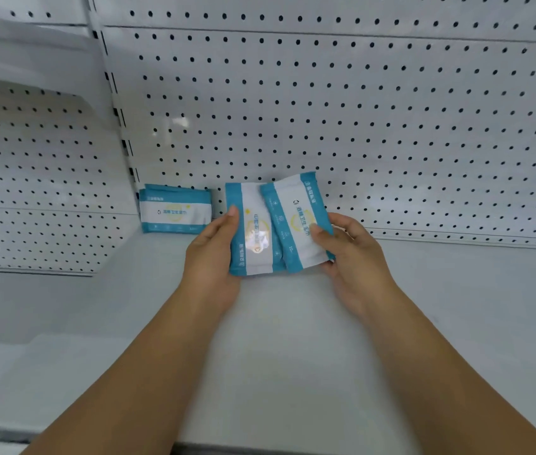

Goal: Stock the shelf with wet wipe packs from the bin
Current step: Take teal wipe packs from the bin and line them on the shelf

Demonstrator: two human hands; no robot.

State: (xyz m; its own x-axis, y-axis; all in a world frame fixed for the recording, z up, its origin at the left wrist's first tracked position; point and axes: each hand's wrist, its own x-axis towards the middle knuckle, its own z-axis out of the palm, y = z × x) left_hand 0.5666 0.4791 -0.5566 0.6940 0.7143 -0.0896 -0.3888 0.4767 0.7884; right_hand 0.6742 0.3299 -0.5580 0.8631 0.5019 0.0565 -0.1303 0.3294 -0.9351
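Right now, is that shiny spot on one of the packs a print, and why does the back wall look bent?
Head view: the bright patch on the pack in the left hand looks like glare off its glossy wrapper; the wide-angle lens bows the pegboard rows; the lower-left corner is blurred.

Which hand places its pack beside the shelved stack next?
Left, probably: the left hand and its pack sit nearest the shelved packs; the right hand, holding the other pack, is farther off.

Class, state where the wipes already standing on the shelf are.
Head view, left of centre: shelved wipes stand against the pegboard, left of the left hand.
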